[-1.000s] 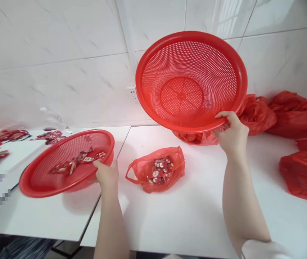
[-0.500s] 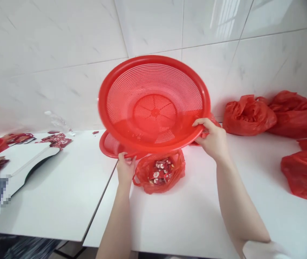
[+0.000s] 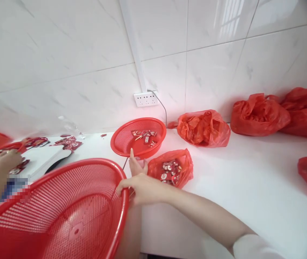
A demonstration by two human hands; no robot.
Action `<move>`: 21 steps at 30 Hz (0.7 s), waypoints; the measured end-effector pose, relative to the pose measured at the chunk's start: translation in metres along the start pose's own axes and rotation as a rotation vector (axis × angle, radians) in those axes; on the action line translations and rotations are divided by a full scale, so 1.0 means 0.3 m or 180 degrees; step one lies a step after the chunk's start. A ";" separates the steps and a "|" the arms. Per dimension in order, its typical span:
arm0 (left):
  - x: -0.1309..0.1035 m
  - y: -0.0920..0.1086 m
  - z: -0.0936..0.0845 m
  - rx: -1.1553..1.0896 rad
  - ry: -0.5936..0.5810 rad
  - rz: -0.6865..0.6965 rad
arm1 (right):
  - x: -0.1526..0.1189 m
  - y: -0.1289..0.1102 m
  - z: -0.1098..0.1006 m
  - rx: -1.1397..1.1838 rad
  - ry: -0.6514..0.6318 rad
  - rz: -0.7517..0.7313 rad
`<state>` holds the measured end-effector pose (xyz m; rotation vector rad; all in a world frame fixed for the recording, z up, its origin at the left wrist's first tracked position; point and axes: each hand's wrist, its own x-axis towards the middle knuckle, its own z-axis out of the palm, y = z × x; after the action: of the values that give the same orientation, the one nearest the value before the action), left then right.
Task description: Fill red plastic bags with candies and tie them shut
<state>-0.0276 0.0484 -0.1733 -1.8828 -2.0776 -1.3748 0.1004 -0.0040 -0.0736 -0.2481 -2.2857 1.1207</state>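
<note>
My right hand (image 3: 142, 189) grips the right rim of a large red mesh basket (image 3: 80, 212), tilted at the lower left, with no items visible inside. Behind it, my left hand (image 3: 137, 166) has its fingers apart, next to the near rim of a smaller red basket (image 3: 121, 144); its forearm runs down behind the large basket. Several small red packets (image 3: 147, 139) lie in the smaller basket. An open red plastic bag (image 3: 184, 169) with several red packets sits just right of my hands.
Red plastic bags (image 3: 258, 115) stand along the wall and at the right. A socket strip (image 3: 145, 99) with a plugged cable is on the wall. At the left, another person's hand (image 3: 6, 160) is over a red basket of packets, near a white board (image 3: 41, 158).
The large basket has come down and left from in front of the wall, held by my right hand. My left hand has let go of its rim. The smaller basket is now uncovered.
</note>
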 end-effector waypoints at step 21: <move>0.005 0.024 -0.004 0.0100 0.0039 -0.0078 | 0.345 0.246 0.287 -0.0195 0.0772 0.0833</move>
<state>-0.0229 0.0480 -0.1676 -1.8386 -2.1108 -1.3470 -0.0394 0.0268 -0.1293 -0.6862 -2.1141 1.0806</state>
